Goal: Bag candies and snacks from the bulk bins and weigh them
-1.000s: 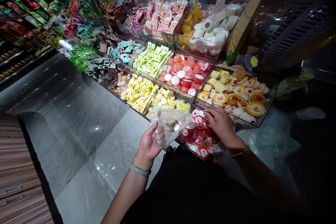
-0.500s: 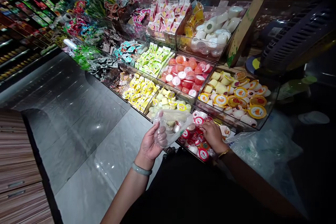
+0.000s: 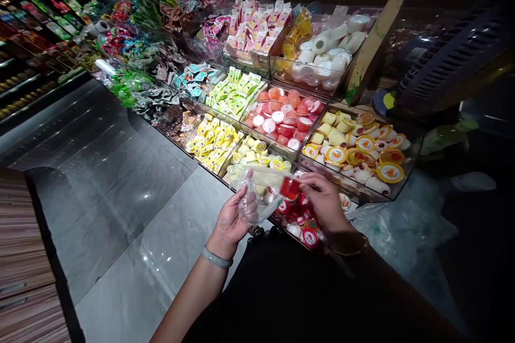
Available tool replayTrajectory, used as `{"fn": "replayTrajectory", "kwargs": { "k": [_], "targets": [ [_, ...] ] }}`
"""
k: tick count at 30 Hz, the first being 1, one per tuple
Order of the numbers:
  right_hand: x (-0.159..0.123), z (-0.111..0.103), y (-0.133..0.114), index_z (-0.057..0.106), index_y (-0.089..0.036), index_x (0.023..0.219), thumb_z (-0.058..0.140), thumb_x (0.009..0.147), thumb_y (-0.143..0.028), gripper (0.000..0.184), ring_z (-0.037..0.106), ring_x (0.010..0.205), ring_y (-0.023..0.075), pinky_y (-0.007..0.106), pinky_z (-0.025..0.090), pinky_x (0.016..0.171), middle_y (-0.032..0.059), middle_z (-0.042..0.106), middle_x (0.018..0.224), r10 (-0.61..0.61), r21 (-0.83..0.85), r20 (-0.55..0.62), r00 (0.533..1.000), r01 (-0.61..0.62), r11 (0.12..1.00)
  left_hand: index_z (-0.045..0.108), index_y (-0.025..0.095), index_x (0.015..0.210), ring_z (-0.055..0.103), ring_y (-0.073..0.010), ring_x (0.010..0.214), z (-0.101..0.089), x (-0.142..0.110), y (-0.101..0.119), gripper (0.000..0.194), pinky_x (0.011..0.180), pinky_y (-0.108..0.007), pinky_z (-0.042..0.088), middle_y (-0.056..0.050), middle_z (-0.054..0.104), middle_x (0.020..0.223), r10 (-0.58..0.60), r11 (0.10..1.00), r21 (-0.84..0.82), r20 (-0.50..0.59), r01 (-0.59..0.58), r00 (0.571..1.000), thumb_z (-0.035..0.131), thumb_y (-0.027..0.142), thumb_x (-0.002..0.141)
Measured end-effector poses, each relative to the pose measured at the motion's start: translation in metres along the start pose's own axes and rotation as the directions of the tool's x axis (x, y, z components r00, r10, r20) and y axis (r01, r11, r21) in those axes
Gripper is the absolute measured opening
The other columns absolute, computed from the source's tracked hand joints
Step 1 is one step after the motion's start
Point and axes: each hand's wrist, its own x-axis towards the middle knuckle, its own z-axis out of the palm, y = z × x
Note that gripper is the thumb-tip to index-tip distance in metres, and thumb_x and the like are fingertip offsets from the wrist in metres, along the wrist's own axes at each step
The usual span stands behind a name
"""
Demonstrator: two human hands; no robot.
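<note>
My left hand (image 3: 235, 214) grips a clear plastic bag (image 3: 261, 185), its fingers showing through the film. Pinched in my right hand (image 3: 322, 198) is a red jelly cup (image 3: 289, 187), held right beside the bag's right edge. I cannot tell whether the cup is past the bag's mouth. Below both hands lies a bin of jelly cups with red-rimmed lids (image 3: 309, 237), partly covered by my right hand. Just behind the bag are pale jelly cups with yellow lids (image 3: 263, 161).
Clear-walled bins hold orange-lidded cups (image 3: 364, 143), pink-red cups (image 3: 277, 117), yellow packets (image 3: 215, 144) and green packets (image 3: 233, 94). A fan (image 3: 438, 64) stands at right, above crumpled clear plastic (image 3: 406, 225). Grey tiled floor (image 3: 140, 214) and a wooden cabinet (image 3: 26, 257) lie left.
My right hand has lifted out of the red-lidded bin with a red jelly cup and moved left to the bag. My left hand stays nearly in place.
</note>
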Motion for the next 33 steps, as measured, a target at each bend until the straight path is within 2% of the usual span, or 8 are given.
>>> {"fn": "replayTrajectory", "kwargs": {
  "k": [4,7,10,14,20,26,29,33],
  "targets": [
    [0.003,0.042,-0.016,0.077,-0.027,0.087,0.062,0.090,-0.028,0.015,0.062,0.095,0.0232,0.041,0.048,0.089,0.0046,0.072,0.096,-0.124,-0.315,0.239,0.963,0.197,0.928,0.058,0.027,0.126,0.037,-0.0069,0.041,0.004,0.000,0.000,0.033,0.038,-0.014,0.030,0.007,0.032,0.057,-0.010,1.000,0.026,0.015,0.010,1.000,0.041,0.019,0.099],
    [0.004,0.052,-0.011,0.077,-0.030,0.096,0.061,0.092,-0.023,0.018,0.059,0.100,0.0239,0.041,0.043,0.091,0.0017,0.073,0.105,-0.139,-0.491,0.350,0.926,0.308,0.815,0.056,0.028,0.129,0.037,-0.0074,0.040,0.007,-0.001,0.001,0.034,0.038,-0.015,0.030,0.007,0.032,0.056,-0.002,1.000,0.031,0.028,0.001,1.000,0.040,0.020,0.100],
    [0.010,0.035,-0.002,0.076,-0.028,0.105,0.057,0.094,-0.021,0.023,0.059,0.100,0.0234,0.039,0.044,0.089,0.0028,0.073,0.108,-0.150,-0.510,0.314,0.938,0.300,0.806,0.058,0.026,0.124,0.036,-0.0071,0.040,0.009,-0.002,0.002,0.032,0.038,-0.015,0.028,0.007,0.031,0.056,0.003,1.000,0.008,0.044,-0.003,0.999,0.036,0.020,0.102],
    [0.018,-0.014,0.024,0.077,-0.023,0.097,0.055,0.094,-0.024,0.022,0.060,0.100,0.0232,0.036,0.045,0.093,0.0060,0.072,0.102,-0.106,-0.563,0.173,0.979,0.187,0.805,0.061,0.021,0.111,0.035,-0.0069,0.039,0.007,-0.002,0.002,0.027,0.038,-0.016,0.028,0.007,0.030,0.055,0.004,1.000,-0.028,0.031,-0.003,0.999,0.036,0.019,0.101],
    [-0.009,-0.070,0.083,0.078,-0.021,0.090,0.061,0.088,-0.024,0.017,0.063,0.096,0.0227,0.032,0.045,0.089,0.0068,0.073,0.099,0.180,-0.717,0.176,0.968,0.001,0.697,0.057,0.025,0.123,0.038,-0.0067,0.041,0.002,-0.003,0.003,0.031,0.038,-0.014,0.027,0.007,0.033,0.057,-0.001,1.000,-0.030,0.089,0.004,0.996,0.036,0.018,0.101],
    [-0.043,-0.072,0.111,0.078,-0.023,0.095,0.065,0.084,-0.026,0.017,0.060,0.098,0.0225,0.031,0.040,0.089,0.0058,0.073,0.101,0.280,-0.836,0.153,0.948,-0.027,0.548,0.055,0.024,0.126,0.039,-0.0077,0.042,0.000,-0.003,0.004,0.033,0.038,-0.015,0.027,0.007,0.034,0.056,-0.002,0.999,-0.051,0.087,0.007,0.996,0.032,0.020,0.102],
    [-0.045,-0.069,0.121,0.077,-0.019,0.091,0.060,0.086,-0.023,0.018,0.060,0.094,0.0226,0.032,0.040,0.086,0.0087,0.073,0.096,0.260,-0.834,0.098,0.961,-0.064,0.549,0.057,0.023,0.119,0.039,-0.0078,0.042,-0.001,-0.002,0.003,0.031,0.039,-0.016,0.027,0.007,0.034,0.056,0.000,0.998,-0.056,0.087,0.004,0.996,0.031,0.020,0.103],
    [-0.036,-0.073,0.124,0.074,-0.015,0.085,0.051,0.088,-0.021,0.024,0.062,0.086,0.0230,0.033,0.044,0.078,0.0118,0.072,0.093,0.202,-0.791,0.027,0.979,-0.102,0.603,0.058,0.017,0.090,0.036,-0.0062,0.041,-0.003,0.000,0.002,0.026,0.038,-0.015,0.024,0.006,0.032,0.056,-0.006,0.997,-0.076,0.072,0.012,0.997,0.034,0.021,0.102]
  ]
}}
